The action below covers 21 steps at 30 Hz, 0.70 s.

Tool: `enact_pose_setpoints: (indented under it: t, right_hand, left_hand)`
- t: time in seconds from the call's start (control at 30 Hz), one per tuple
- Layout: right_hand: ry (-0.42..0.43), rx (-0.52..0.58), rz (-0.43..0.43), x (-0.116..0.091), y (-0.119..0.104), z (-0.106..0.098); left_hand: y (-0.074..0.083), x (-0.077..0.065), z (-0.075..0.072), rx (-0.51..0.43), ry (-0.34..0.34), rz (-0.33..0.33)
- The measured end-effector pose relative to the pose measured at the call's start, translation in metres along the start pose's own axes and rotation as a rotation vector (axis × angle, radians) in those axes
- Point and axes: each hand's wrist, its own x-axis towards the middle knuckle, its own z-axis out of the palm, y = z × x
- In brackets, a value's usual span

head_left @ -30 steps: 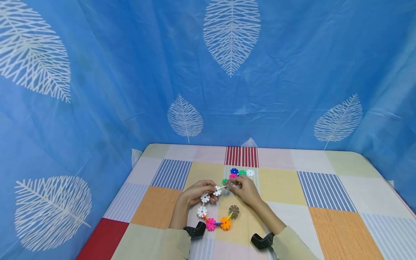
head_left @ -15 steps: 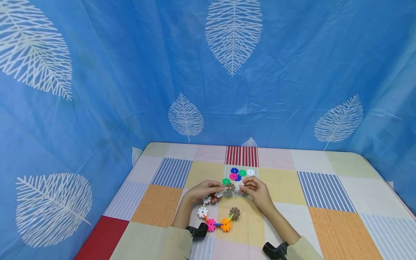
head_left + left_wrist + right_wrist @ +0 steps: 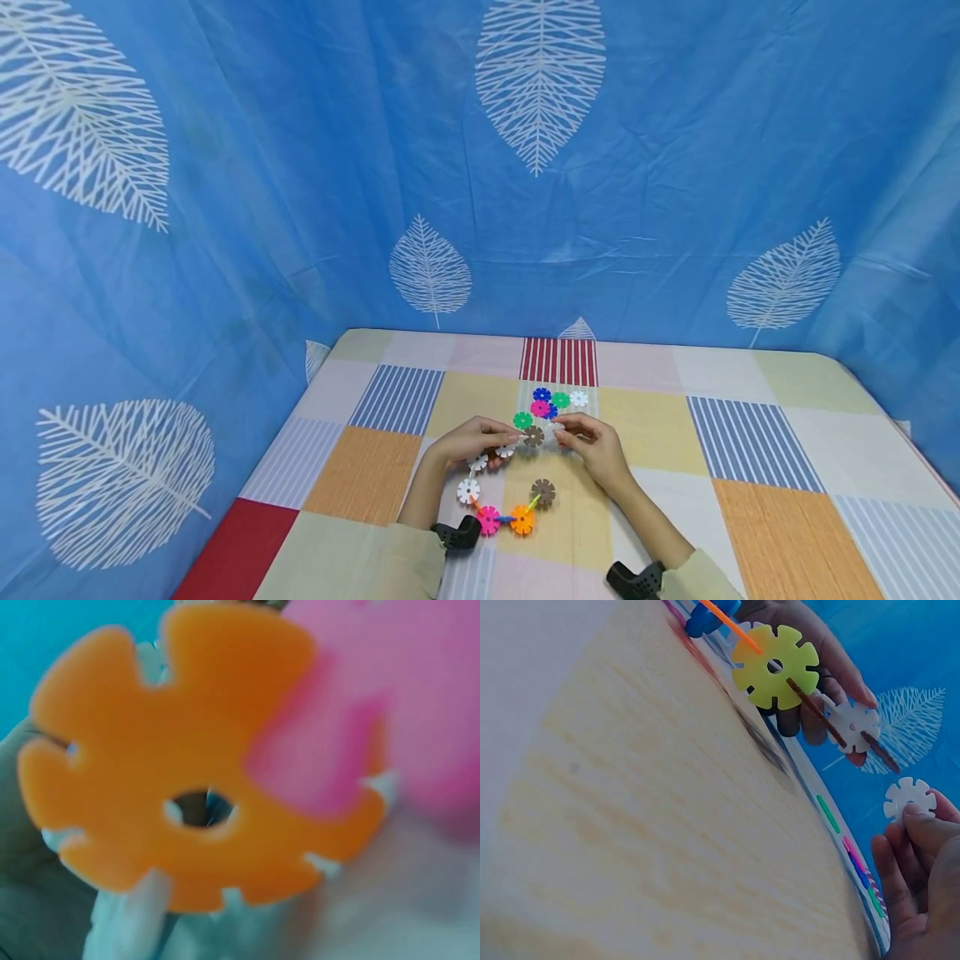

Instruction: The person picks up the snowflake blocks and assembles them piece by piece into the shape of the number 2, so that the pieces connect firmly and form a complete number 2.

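Note:
My left hand [image 3: 474, 437] grips a curved chain of slotted snowflake discs near its upper end, where a brown disc [image 3: 533, 436] sticks out past the fingertips. The chain bends down through white discs [image 3: 468, 490], a pink disc [image 3: 488, 520] and an orange disc [image 3: 522, 521] to another brown disc [image 3: 543, 493]. Between thumb and finger, my right hand [image 3: 596, 446] pinches a loose white disc [image 3: 909, 799], a small gap away from the chain's upper end. The orange disc [image 3: 202, 742] fills much of the left wrist view, hiding that hand's fingers.
Several loose discs lie just beyond the hands: a green disc [image 3: 522, 420], a pink disc [image 3: 540, 408], blue ones, another green and a white disc [image 3: 579, 399]. A patchwork cloth [image 3: 652, 425] covers the table. Blue leaf-print curtain [image 3: 637, 167] hangs behind and at the sides.
My right hand has moved off the upper brown disc to the right and now holds a white disc. My left fingers have shifted toward that brown disc. The last half second shows almost no motion.

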Motion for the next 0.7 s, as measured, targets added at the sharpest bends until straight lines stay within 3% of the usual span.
enact_pose_setpoints:
  t: [0.13,0.5,0.7]
  right_hand:
    - [-0.001,-0.022,-0.003,-0.0011,-0.0051,0.0005]
    - [-0.055,0.056,-0.034,-0.0019,-0.0033,-0.0002]
    - [-0.077,0.058,-0.07,-0.0029,-0.0034,0.0003]
  left_hand:
    - [-0.0007,0.0008,0.0,0.007,-0.014,0.011]
    - [-0.0023,0.0013,-0.0001,0.009,-0.023,0.01]
    - [-0.0044,0.002,0.0004,0.055,-0.04,0.027]
